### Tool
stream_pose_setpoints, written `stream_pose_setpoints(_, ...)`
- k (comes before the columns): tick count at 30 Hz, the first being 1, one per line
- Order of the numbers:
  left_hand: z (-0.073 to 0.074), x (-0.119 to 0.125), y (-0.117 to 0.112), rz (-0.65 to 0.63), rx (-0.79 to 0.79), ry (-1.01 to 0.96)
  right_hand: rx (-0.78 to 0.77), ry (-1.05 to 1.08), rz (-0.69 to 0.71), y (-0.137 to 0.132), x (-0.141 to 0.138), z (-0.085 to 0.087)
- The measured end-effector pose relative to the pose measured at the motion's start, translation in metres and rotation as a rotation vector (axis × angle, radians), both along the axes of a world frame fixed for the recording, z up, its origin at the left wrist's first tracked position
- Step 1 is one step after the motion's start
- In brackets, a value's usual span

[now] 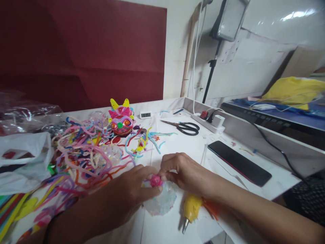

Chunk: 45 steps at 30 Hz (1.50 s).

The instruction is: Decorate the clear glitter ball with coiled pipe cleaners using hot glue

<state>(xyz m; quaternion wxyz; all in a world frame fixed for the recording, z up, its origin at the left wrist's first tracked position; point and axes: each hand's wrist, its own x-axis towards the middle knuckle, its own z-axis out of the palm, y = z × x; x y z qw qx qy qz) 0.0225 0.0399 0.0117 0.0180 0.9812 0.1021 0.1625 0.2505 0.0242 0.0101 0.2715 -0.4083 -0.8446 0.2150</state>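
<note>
A tangle of fuzzy stems (87, 149) is crowding the desk (247, 134) on the left, blocking a low pass beyond the left hand (138, 186). An open strip is running between the right hand (181, 169) and the scissors (189, 128). A yellow glue gun (192, 206) is lying just beside the right wrist; a phone (238, 163) is obstructing farther right.

Desk (162, 105): chenille pile (87, 149) along left edge, scissors (178, 125) near far-right corner, phone (240, 163) near right edge, craft piece (164, 202) left of glue gun (192, 207).

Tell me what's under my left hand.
Part of a translucent, rounded piece shows beneath your left hand, by the pink ball it pinches. The hand covers the piece's far left part, hiding it.
</note>
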Motion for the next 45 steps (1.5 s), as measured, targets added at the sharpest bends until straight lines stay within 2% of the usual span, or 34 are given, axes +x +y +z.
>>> stream_pose_setpoints(6, 0.007, 0.005, -0.017, 0.11, 0.092, -0.041, 0.007, 0.008, 0.0, -0.003, 0.0, 0.0)
stream_pose_setpoints(12, -0.001, 0.004, -0.025, 0.205, 0.08, -0.034, 0.043, -0.009, 0.017, -0.003, 0.0, -0.001)
stream_pose_setpoints(19, -0.009, 0.003, -0.018, 0.172, 0.012, -0.021, 0.065, 0.002, -0.026, -0.01, -0.002, -0.004)
stream_pose_setpoints(23, -0.011, 0.002, -0.015, 0.119, 0.035, -0.061, 0.032, 0.048, -0.03, -0.013, 0.001, -0.004)
stream_pose_setpoints(26, -0.008, 0.002, -0.015, 0.137, 0.014, -0.042, 0.026, 0.073, -0.026, -0.014, 0.005, -0.005)
stream_pose_setpoints(30, -0.002, 0.004, -0.018, 0.16, -0.035, -0.014, 0.099, 0.065, -0.009, -0.021, 0.007, -0.008)
stream_pose_setpoints(37, -0.003, 0.008, -0.022, 0.19, -0.042, -0.002, 0.34, -0.223, -0.055, -0.034, 0.001, -0.021)
stream_pose_setpoints(45, 0.005, 0.002, -0.019, 0.085, 0.042, -0.038, 0.329, -0.302, -0.071, -0.037, -0.001, -0.024)
